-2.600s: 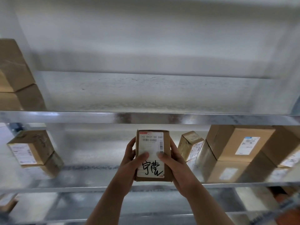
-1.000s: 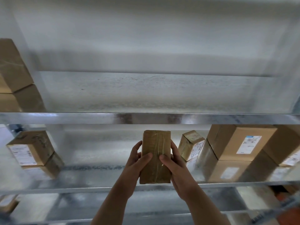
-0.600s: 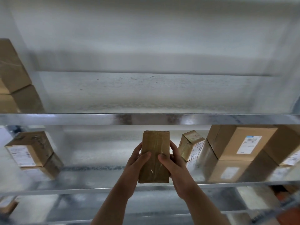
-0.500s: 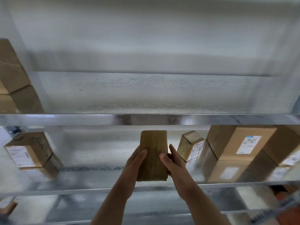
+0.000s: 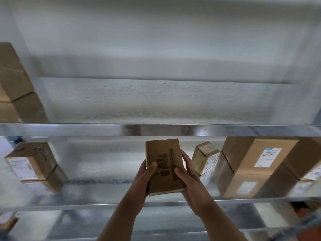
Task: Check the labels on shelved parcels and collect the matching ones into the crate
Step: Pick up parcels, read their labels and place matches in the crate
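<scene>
Both hands raised forward, left hand and right hand gripping, thumbs on top

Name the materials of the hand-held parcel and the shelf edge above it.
The parcel: brown cardboard, matte, judging by its tan faces and soft creased edges. The shelf edge: probably galvanized steel, glossy, given its mottled silver surface and blurred reflections.

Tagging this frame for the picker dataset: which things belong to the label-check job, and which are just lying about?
Job: held parcel, gripped by left hand and right hand; small labelled box; large labelled box; left labelled box.
Just there: metal shelf; upper-left boxes, no label showing; blurred orange thing, unidentifiable.
</scene>
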A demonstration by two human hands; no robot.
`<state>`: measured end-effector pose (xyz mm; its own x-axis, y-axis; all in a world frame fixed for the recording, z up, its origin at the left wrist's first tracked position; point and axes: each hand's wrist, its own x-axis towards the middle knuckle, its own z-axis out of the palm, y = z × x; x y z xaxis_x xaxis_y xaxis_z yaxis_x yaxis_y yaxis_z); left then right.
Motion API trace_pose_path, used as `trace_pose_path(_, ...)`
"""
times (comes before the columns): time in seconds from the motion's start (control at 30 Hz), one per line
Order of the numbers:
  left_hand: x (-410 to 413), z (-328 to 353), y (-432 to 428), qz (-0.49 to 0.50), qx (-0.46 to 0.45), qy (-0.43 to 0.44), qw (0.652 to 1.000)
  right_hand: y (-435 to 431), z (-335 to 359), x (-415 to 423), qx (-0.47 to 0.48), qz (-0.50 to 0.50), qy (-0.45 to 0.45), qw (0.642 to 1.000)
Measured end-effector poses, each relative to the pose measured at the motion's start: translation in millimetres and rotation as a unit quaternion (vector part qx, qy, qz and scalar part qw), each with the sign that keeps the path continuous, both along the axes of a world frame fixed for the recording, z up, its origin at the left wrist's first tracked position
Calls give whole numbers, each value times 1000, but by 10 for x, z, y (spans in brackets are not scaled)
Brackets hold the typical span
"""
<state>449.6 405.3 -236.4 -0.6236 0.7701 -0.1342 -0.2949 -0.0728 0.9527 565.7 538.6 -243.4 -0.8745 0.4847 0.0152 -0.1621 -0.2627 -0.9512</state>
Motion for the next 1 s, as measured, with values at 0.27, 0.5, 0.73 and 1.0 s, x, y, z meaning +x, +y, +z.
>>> trace_pose_path(0.27, -10, -39, 44, -1, 19, 7, 1000, 43, 32, -8, 32, -26, -24, 999)
trace_pose_path(0.5, 19, -24, 60, 2, 13, 19, 1000, 30, 2, 3, 28, -44, -30, 998)
trace_pose_path(0.73, -59, -46, 53, 60, -45, 28, 997, 78, -75, 2, 1, -67, -60, 996)
trace_pose_path(1.0, -106, -129, 30, 82, -37, 1, 996, 16, -19, 7, 17, -44, -36, 998)
